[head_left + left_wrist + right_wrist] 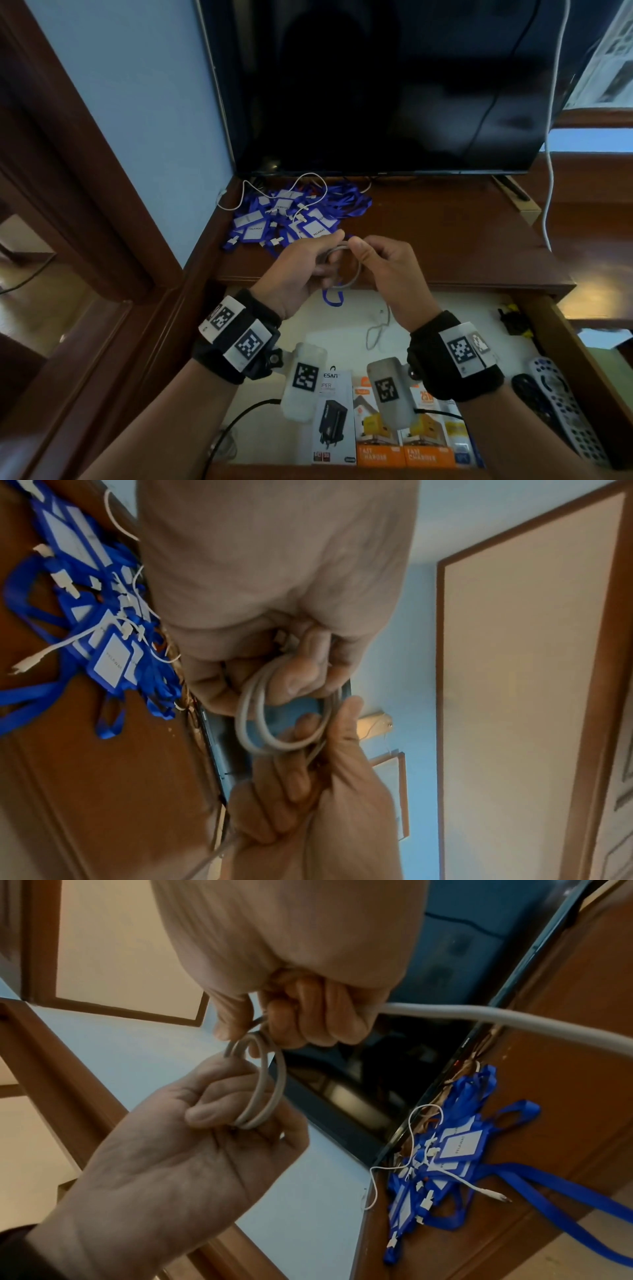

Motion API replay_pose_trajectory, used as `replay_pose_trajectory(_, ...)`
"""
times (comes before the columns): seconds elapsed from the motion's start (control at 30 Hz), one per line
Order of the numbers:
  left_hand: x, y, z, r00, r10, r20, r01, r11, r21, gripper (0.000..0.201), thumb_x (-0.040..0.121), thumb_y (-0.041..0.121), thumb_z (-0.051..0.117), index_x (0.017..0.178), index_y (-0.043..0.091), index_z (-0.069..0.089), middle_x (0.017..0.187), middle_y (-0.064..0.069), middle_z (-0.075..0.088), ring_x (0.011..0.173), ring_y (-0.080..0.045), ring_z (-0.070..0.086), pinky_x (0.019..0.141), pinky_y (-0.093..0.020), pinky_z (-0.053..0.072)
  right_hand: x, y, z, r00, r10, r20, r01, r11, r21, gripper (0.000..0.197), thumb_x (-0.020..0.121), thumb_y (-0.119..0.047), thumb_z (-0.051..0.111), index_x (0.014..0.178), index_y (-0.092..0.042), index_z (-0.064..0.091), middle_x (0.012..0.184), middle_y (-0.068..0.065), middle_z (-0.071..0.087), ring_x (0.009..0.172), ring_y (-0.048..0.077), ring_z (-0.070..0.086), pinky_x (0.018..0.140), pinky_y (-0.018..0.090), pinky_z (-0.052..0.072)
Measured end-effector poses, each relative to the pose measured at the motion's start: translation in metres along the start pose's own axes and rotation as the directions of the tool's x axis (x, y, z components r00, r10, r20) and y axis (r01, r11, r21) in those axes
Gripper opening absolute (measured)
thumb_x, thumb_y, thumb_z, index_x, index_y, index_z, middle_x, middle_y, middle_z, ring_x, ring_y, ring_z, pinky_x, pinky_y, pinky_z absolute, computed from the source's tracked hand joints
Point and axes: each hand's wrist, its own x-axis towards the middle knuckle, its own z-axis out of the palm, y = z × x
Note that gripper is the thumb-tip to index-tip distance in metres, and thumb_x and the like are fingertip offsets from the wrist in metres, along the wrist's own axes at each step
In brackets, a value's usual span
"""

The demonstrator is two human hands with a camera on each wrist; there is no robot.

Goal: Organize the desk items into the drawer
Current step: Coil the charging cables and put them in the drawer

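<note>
A grey cable [357, 272] is wound into a small coil held between both hands above the desk's front edge. My left hand [308, 263] grips the coil's left side with curled fingers. My right hand [373, 257] pinches the top of the coil and holds the loose strand. In the left wrist view the coil [291, 746] loops round my left fingers. In the right wrist view the coil [257, 1119] sits in the left hand and the free end [514, 1023] runs off right. The cable's tail [376, 329] hangs into the open drawer [455, 308].
A pile of blue lanyards with badge holders [291, 219] and a thin white cable [308, 181] lies on the desk's back left, under a dark TV screen [376, 85]. The drawer holds charger boxes [380, 431], a remote control [561, 407] and a black item [513, 322].
</note>
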Motion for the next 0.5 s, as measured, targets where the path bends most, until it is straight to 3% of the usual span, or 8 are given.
replay_pose_trajectory(0.13,0.0,-0.003,-0.003,0.999,0.031,-0.023,-0.027,0.989,0.146,0.045,0.1,0.034,0.04,0.065,0.012,0.057,0.051,-0.001,0.043,0.054,-0.016,0.045,0.063,-0.03,0.042,-0.002,-0.002,0.001,1.0,-0.016,-0.025,0.015,0.999,-0.049,0.034,0.093,-0.022,0.055,0.078,0.007,0.06,0.075,0.03,0.061,0.059,0.032,0.056,0.06,0.033,0.05)
replay_pose_trajectory(0.23,-0.003,-0.003,-0.005,0.999,0.033,0.018,-0.035,0.991,0.132,0.043,0.102,0.028,0.037,0.074,0.008,0.063,0.055,-0.004,0.046,0.054,-0.017,0.049,0.059,-0.026,0.046,-0.004,-0.003,0.003,0.999,-0.023,-0.032,0.021,0.998,-0.06,0.028,0.094,-0.015,0.055,0.068,-0.007,0.058,0.06,0.009,0.056,0.052,0.005,0.052,0.054,0.014,0.043)
replay_pose_trajectory(0.27,-0.003,-0.003,-0.004,0.999,0.026,0.028,-0.029,0.994,0.109,0.042,0.102,0.026,0.036,0.075,0.007,0.062,0.055,-0.004,0.045,0.053,-0.017,0.048,0.057,-0.026,0.047,-0.005,-0.003,0.004,0.999,-0.026,-0.036,0.024,0.998,-0.064,0.028,0.094,-0.013,0.054,0.066,-0.01,0.057,0.059,0.003,0.054,0.05,0.001,0.048,0.053,0.011,0.04)
replay_pose_trajectory(0.33,-0.004,-0.004,-0.003,1.0,0.011,0.025,-0.013,0.998,0.057,0.042,0.102,0.023,0.035,0.074,0.006,0.061,0.053,-0.003,0.039,0.05,-0.014,0.042,0.053,-0.024,0.045,-0.006,0.0,0.007,0.999,-0.031,-0.038,0.028,0.997,-0.071,0.028,0.093,-0.016,0.056,0.066,-0.011,0.057,0.058,0.005,0.051,0.052,0.005,0.044,0.052,0.014,0.038)
replay_pose_trajectory(0.43,-0.004,-0.011,-0.003,0.999,-0.039,-0.002,0.039,0.999,-0.033,0.039,0.098,0.022,0.036,0.066,0.008,0.053,0.048,0.002,0.032,0.047,-0.012,0.031,0.048,-0.024,0.037,-0.009,0.004,0.012,0.999,-0.044,-0.031,0.042,0.997,-0.058,0.026,0.09,-0.021,0.059,0.067,-0.012,0.06,0.065,0.026,0.055,0.058,0.023,0.045,0.056,0.032,0.04)
replay_pose_trajectory(0.5,-0.006,-0.014,-0.003,0.996,-0.082,0.021,0.084,0.993,-0.083,0.038,0.096,0.022,0.037,0.062,0.012,0.047,0.046,0.003,0.026,0.046,-0.013,0.024,0.047,-0.024,0.033,-0.013,0.007,0.014,0.999,-0.035,-0.02,0.034,0.998,-0.043,0.024,0.09,-0.019,0.061,0.069,-0.009,0.062,0.061,0.019,0.057,0.054,0.019,0.047,0.053,0.028,0.04)
